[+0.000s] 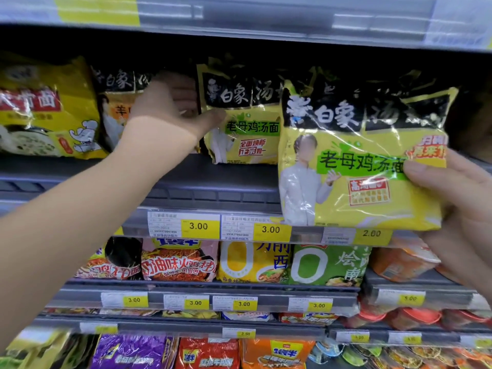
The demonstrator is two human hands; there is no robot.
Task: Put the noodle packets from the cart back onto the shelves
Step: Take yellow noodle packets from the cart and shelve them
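Left hand [165, 105] — reaching into the shelf [213, 187], thumb on a standing yellow packet [239, 139]; grip blurred, cannot tell. Noodle packet [354, 166] — upright before the shelf's front edge, right hand [452, 198] grasping its right side.

Yellow packet [354, 166] in the right hand [452, 203]: is showing 白象 on black, 老母鸡汤面 on green
Shelf packet [245, 123] at the left hand [165, 107] thumb: is showing 白象, 老母鸡汤面
Price tags [198, 226] below the left hand: are reading 3.00, 3.00
Third tag [371, 233] under the yellow packet: is reading 2.00
Lower tags [195, 303]: are reading 3.00 four times
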